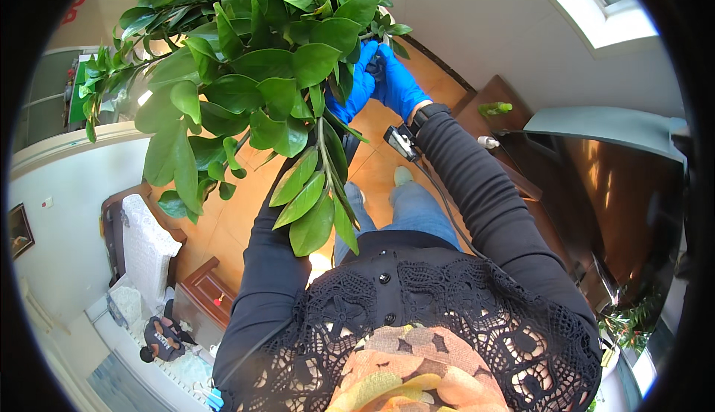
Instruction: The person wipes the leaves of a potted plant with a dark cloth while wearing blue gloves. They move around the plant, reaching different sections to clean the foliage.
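A large leafy potted-type plant with glossy green leaves [268, 71] fills the upper left and middle of the view; its base is hidden. My left hand [356, 89], in a blue glove, is partly behind the leaves at the plant's right side. Close beside it is my right hand [397, 84], also in a blue glove. Between the fingers of both hands is a small dark, crumpled piece, perhaps cloth [376, 68], just below a thin stem. A leafy stem [325, 152] hangs down over my left sleeve.
On the right stand a dark wooden cabinet [497, 96] with a green bottle [495, 109] and a small white bottle [488, 142], and a large dark screen [609, 188]. A white-covered sofa [146, 233], a wooden table [209, 289] and a seated person [163, 339] are at lower left.
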Action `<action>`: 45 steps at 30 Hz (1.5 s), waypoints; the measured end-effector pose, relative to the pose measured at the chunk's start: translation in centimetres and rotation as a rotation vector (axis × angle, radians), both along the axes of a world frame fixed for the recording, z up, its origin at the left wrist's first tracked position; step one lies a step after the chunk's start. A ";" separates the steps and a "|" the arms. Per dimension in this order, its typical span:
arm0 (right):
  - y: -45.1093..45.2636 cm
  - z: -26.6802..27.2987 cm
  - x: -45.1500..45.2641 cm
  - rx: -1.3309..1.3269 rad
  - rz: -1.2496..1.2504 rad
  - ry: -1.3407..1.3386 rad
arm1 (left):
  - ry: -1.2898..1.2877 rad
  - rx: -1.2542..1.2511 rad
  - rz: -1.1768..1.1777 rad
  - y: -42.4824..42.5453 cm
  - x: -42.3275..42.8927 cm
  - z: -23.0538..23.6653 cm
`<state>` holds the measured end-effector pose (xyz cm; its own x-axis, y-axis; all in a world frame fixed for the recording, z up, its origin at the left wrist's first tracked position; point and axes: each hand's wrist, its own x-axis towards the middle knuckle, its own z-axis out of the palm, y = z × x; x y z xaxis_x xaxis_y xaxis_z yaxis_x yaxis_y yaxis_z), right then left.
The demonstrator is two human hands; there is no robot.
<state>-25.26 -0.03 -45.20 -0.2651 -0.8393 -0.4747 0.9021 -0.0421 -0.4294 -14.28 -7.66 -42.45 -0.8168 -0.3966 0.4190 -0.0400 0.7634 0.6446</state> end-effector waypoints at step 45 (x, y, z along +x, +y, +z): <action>1.1 6.0 2.2 -0.042 -0.182 0.391 | -0.135 0.546 0.705 5.2 25.4 20.5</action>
